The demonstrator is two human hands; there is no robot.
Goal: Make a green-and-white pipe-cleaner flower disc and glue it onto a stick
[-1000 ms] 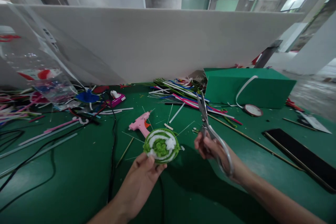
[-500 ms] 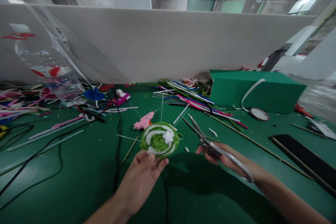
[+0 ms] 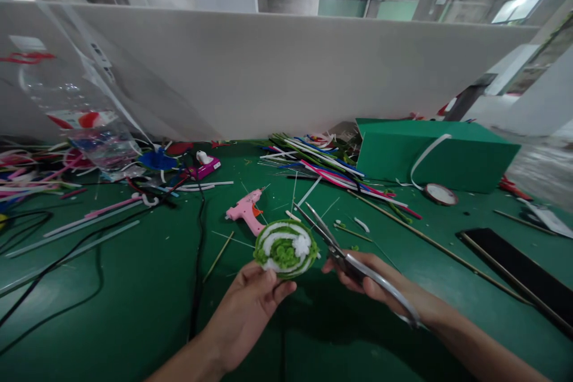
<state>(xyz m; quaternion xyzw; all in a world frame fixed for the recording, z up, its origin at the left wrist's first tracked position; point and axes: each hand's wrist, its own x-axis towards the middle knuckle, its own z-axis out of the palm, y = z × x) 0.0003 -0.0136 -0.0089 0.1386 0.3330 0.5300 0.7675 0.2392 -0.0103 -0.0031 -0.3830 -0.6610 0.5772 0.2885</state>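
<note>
Between the thumb and fingers of my left hand [image 3: 253, 304] is a round green and white coil of pipe cleaners [image 3: 286, 249], its face turned up toward me. A small white tuft sits on its right part. My right hand [image 3: 364, 277] is closed around the handles of metal scissors [image 3: 335, 250]. Their blades are slightly parted and point up and left, just beyond the coil's right edge. Behind the coil a pink glue gun [image 3: 247, 210] lies on the green table, its handle partly hidden by the coil.
Several coloured pipe cleaners [image 3: 322, 167] are heaped at the back beside a green paper bag [image 3: 434, 158]. A roll of tape [image 3: 441, 193] lies before the bag. A black phone [image 3: 519, 274] is at the right. A plastic bottle [image 3: 76, 107] and black cables [image 3: 199, 250] are at the left.
The coil and my left hand have shifted right and slightly down. My right hand has moved left with the scissors, bringing the blades closer to the coil. More of the glue gun shows.
</note>
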